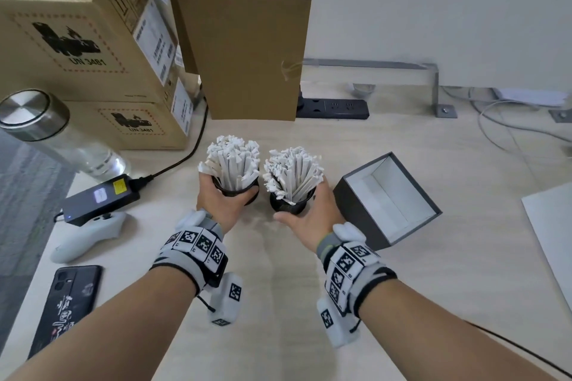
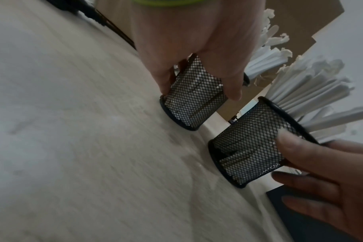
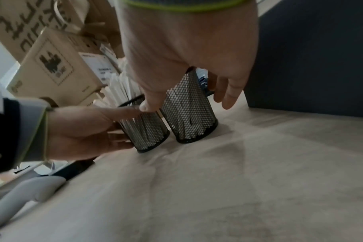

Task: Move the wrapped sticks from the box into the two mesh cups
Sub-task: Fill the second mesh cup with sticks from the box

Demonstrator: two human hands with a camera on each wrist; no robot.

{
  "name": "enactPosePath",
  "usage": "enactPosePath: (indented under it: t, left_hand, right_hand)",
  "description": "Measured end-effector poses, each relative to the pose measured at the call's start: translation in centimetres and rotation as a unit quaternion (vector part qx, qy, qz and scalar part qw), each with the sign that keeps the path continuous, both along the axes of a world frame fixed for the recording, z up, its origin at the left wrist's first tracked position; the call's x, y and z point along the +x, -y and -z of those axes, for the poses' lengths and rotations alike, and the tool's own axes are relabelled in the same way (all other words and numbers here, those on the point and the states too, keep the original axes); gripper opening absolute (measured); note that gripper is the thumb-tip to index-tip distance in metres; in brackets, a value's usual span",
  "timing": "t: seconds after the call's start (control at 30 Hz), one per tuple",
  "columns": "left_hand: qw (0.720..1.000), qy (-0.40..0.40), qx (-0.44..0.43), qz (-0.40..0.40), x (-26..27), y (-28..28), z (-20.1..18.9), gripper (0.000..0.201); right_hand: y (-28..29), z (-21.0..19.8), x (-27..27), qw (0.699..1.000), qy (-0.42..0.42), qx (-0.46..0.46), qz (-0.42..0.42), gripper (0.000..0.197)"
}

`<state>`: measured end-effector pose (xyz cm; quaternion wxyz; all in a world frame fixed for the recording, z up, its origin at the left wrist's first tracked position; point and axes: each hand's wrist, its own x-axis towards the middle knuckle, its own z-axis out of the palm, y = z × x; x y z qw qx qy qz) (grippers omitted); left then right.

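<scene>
Two black mesh cups stand side by side on the pale table, each packed with white wrapped sticks. My left hand (image 1: 227, 187) grips the left cup (image 1: 238, 192) (image 2: 195, 101), thumb on one side and fingers curled round the other. Its sticks (image 1: 232, 158) fan out above the rim. My right hand (image 1: 300, 199) (image 3: 189, 101) lies loosely around the right cup (image 1: 288, 209) (image 3: 189, 114). The thumb touches the mesh and the fingers are nearly straight, a little off the wall. The dark grey box (image 1: 356, 204) lies tipped just right of that hand, with its white inside bare.
Stacked cardboard boxes (image 1: 77, 40) and a brown paper bag (image 1: 247, 56) stand behind the cups. A glass bottle (image 1: 46, 133), a power adapter (image 1: 99, 198), a white controller (image 1: 86, 235) and a phone (image 1: 65, 306) lie left. A power strip (image 1: 334, 108) sits at the back and a white sheet (image 1: 551, 226) at the right edge.
</scene>
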<state>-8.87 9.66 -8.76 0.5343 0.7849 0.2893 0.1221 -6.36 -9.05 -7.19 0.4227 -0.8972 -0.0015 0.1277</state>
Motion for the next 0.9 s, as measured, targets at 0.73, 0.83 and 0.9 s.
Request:
enactPosePath:
  t: [0.73,0.83,0.9]
  left_hand:
    - [0.986,-0.002,0.161,0.050,-1.6,-1.3,-4.5,0.091]
    - [0.967,0.049,0.248,0.043,-2.1,0.5,-5.8,0.079]
    - [0.954,0.067,0.286,0.064,-2.2,1.6,-6.3,0.075]
  right_hand:
    - [15.0,-5.4,-1.9,0.935,0.173,-0.248,-0.183,0.072]
    - [17.9,-4.5,-2.2,0.897,0.112,-0.344,-0.255,0.057]
    - [17.8,-4.0,-2.1,0.881,0.088,-0.374,-0.277,0.050]
